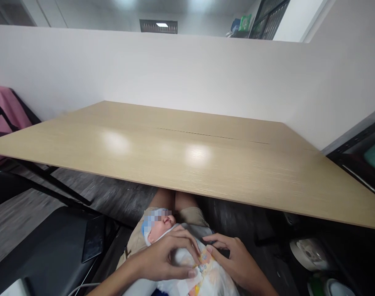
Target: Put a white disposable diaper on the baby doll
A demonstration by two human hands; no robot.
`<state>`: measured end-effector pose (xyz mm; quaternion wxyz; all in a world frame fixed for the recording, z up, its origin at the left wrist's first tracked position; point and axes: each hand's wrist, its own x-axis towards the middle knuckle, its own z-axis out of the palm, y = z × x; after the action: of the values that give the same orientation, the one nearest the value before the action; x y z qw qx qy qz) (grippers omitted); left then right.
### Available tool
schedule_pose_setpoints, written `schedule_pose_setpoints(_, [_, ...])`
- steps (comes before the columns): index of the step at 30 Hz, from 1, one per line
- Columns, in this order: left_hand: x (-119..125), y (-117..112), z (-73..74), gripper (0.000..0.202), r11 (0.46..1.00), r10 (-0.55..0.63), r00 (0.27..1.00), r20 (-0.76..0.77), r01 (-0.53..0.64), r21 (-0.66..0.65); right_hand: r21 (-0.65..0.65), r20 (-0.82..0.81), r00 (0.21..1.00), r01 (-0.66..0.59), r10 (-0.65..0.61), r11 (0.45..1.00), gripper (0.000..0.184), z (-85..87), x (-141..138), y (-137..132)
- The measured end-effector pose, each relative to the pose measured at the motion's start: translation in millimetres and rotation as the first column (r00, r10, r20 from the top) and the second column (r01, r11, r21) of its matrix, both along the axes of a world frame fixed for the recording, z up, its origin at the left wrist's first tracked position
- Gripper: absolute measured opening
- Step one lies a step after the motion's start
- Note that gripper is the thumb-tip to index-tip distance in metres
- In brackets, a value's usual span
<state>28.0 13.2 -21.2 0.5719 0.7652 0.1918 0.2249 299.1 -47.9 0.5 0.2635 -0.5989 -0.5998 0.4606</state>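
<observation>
Across the lap lies a baby-like figure point(159, 232) in a pale blue cap; whether it is a doll I cannot tell. Around its lower body is a white diaper point(218, 279) with a yellow and orange printed front. My left hand point(175, 253) curves over the figure from the left, its thumb and index fingertip close together on the diaper's white tab. On the other side, my right hand point(233, 257) has its thumb and bent fingers at the diaper's upper front edge. The hands are a little apart.
A wide wooden table point(144, 144) spans the view ahead, its near edge above the knees. At left stands a black chair point(45, 246) with a dark phone point(93, 238) on the seat. Round containers point(309, 253) sit under the table at right. A white wall point(175, 70) rises behind.
</observation>
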Motion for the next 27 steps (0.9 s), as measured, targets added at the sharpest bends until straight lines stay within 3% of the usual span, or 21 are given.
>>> schedule_pose_setpoints(5, [-4, -5, 6.6, 0.026, 0.999, 0.036, 0.999, 0.010, -0.036, -0.026, 0.010, -0.047, 0.999, -0.017, 0.018, 1.000, 0.039, -22.2, 7, 15])
schedule_pose_setpoints(9, [-5, -7, 4.9, 0.026, 0.998, 0.052, 0.998, 0.025, -0.051, -0.040, 0.027, 0.005, 0.996, 0.087, -0.087, 0.996, 0.044, -55.3, 22, 27])
schedule_pose_setpoints(11, [-7, -10, 1.7, 0.025, 0.996, 0.068, 0.998, 0.020, -0.066, -0.058, 0.069, 0.021, 0.993, 0.113, -0.115, 0.991, 0.045, -60.5, 26, 28])
schedule_pose_setpoints(15, [-12, -15, -7.3, 0.028, 0.989, 0.108, 0.994, 0.005, -0.107, -0.099, 0.141, -0.001, 1.000, -0.010, 0.010, 0.990, 0.040, -35.5, 15, 21])
schedule_pose_setpoints(17, [-14, -16, -11.7, 0.033, 0.969, 0.054, 0.998, 0.045, -0.041, -0.245, 0.152, -0.028, 0.988, -0.148, 0.154, 0.977, 0.035, -15.1, 2, 17])
schedule_pose_setpoints(19, [-16, -17, -14.1, 0.038, 0.890, -0.070, 0.991, 0.110, 0.112, -0.442, 0.162, -0.044, 0.960, -0.266, 0.277, 0.950, 0.031, 2.5, -11, 15])
schedule_pose_setpoints(21, [-17, -17, -12.1, 0.041, 0.826, -0.123, 0.985, 0.121, 0.169, -0.538, 0.164, -0.010, 0.943, -0.327, 0.333, 0.931, 0.025, 15.3, -20, 14])
schedule_pose_setpoints(22, [-17, -17, -9.1, 0.042, 0.836, -0.100, 0.992, 0.077, 0.126, -0.534, 0.156, 0.019, 0.941, -0.336, 0.338, 0.929, 0.023, 19.9, -20, 13])
schedule_pose_setpoints(24, [-14, -15, 0.7, 0.044, 0.906, 0.008, 0.996, -0.089, -0.044, -0.421, 0.121, 0.075, 0.943, -0.332, 0.325, 0.936, 0.032, 26.2, -14, 8])
schedule_pose_setpoints(27, [1, -7, 20.2, 0.037, 0.981, 0.135, 0.923, -0.360, -0.177, -0.084, 0.019, 0.130, 0.948, -0.294, 0.290, 0.955, 0.053, 27.7, 15, -13])
